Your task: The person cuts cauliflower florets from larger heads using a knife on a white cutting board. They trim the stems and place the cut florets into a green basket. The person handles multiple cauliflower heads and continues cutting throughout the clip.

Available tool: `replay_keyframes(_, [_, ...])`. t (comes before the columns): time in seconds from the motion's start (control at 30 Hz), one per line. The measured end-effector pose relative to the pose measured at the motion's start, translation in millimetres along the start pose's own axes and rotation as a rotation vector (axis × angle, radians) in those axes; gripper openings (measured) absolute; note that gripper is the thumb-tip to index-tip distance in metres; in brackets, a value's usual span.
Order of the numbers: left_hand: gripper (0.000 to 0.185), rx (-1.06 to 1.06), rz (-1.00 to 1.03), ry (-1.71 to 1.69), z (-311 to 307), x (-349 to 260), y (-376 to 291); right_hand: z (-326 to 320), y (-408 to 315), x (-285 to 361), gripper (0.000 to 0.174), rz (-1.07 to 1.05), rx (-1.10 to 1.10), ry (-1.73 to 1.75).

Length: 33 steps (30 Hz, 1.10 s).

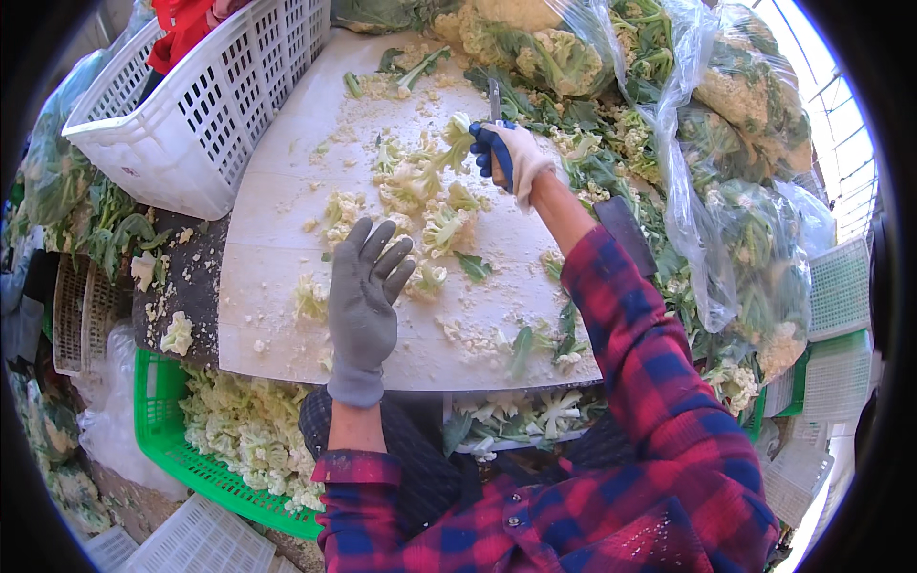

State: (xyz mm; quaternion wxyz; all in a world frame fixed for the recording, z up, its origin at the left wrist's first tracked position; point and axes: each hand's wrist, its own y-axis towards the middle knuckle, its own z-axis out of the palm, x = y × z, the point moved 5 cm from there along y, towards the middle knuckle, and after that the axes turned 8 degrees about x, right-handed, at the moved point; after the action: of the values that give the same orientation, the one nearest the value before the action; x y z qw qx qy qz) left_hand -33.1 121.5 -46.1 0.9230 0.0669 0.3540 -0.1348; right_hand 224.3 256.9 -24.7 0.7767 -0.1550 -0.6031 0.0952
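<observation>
My right hand, in a white and blue work glove, grips a knife by its handle, blade pointing away from me. Just left of that fist, a pale cauliflower floret appears to touch the blue fingers; whether they hold it is unclear. My left hand, in a grey coated glove, is over the near part of the white board with its fingers apart and nothing in it. Cut cauliflower florets and crumbs lie scattered beyond and to the right of it. A loose green leaf rests among them.
A white plastic crate stands at the board's upper left. Below left, a green basket holds florets. Bagged cauliflower heads and leaf trimmings crowd the right. A dark flat blade lies by my right forearm. Trimmings fill a container below the board.
</observation>
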Motion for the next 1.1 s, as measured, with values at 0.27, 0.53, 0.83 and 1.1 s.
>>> replay_keyframes(0.27, [0.055, -0.108, 0.204, 0.365, 28, -18, -7, 111, -145, -37, 0.025, 0.131, 0.273, -0.125])
replay_keyframes(0.53, [0.032, -0.174, 0.156, -0.037, -17, -18, -3, 114, -195, -43, 0.045, -0.184, 0.365, -1.0])
replay_keyframes(0.83, [0.035, -0.303, 0.134, -0.011, -30, -6, -4, 142, -146, -61, 0.052, -0.011, 0.392, -1.177])
replay_keyframes(1.1, [0.047, -0.414, 0.381, 0.459, -38, -38, -3, 115, -144, -53, 0.047, 0.018, 0.234, -0.885])
